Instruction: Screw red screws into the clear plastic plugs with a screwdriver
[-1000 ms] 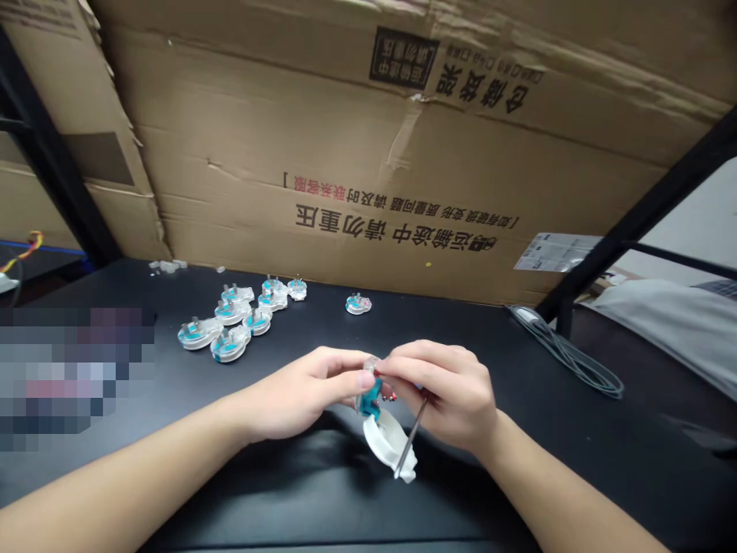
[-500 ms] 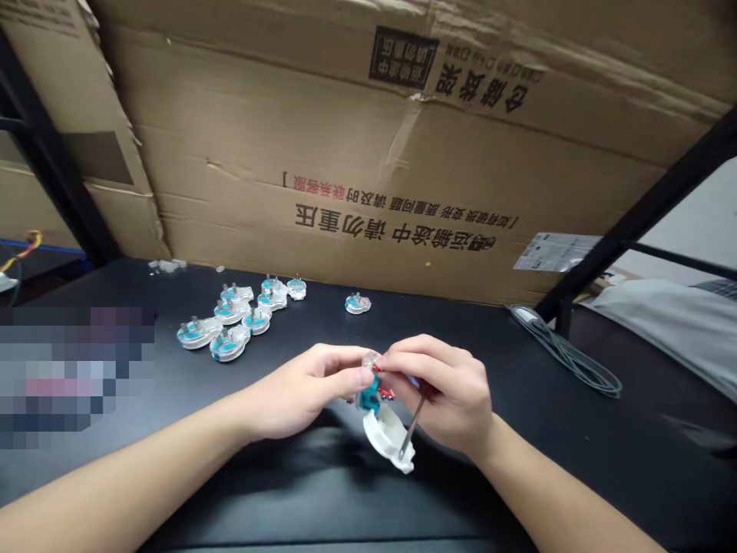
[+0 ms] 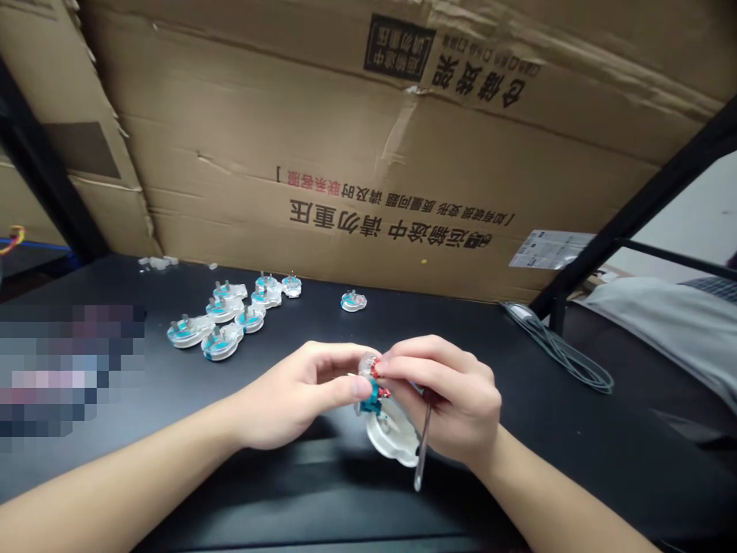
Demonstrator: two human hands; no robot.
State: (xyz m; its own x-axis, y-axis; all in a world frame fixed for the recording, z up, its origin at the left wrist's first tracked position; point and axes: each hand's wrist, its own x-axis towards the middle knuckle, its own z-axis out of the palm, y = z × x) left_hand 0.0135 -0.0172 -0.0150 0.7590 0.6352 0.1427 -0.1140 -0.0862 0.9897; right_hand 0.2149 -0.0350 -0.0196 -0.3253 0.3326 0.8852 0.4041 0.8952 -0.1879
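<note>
My left hand [image 3: 299,395] is closed, thumb and fingers pinching an opened plug with a teal inner part [image 3: 369,401] and a clear end. Small red pieces [image 3: 383,392] show on the plug's right side. Just below hangs a white plastic cover [image 3: 391,442], its hollow side turned up; whether it is joined to the plug I cannot tell. My right hand [image 3: 454,395] keeps a screwdriver [image 3: 423,453] in its curled fingers, the metal shaft pointing down in front of the cover. Its thumb and forefinger tips press together at a red piece by the clear end.
Several clear and teal plugs [image 3: 222,342] lie in a group at left, prongs up. One more plug [image 3: 353,301] sits apart at the back. A coiled grey cable [image 3: 561,353] lies at right. Behind stands a cardboard sheet [image 3: 322,115], beside a black frame post [image 3: 581,265].
The screwdriver shaft has swung from over the white cover to its right edge, tip lower. My right fingertips stay at the plug. The whole view has shifted slightly.
</note>
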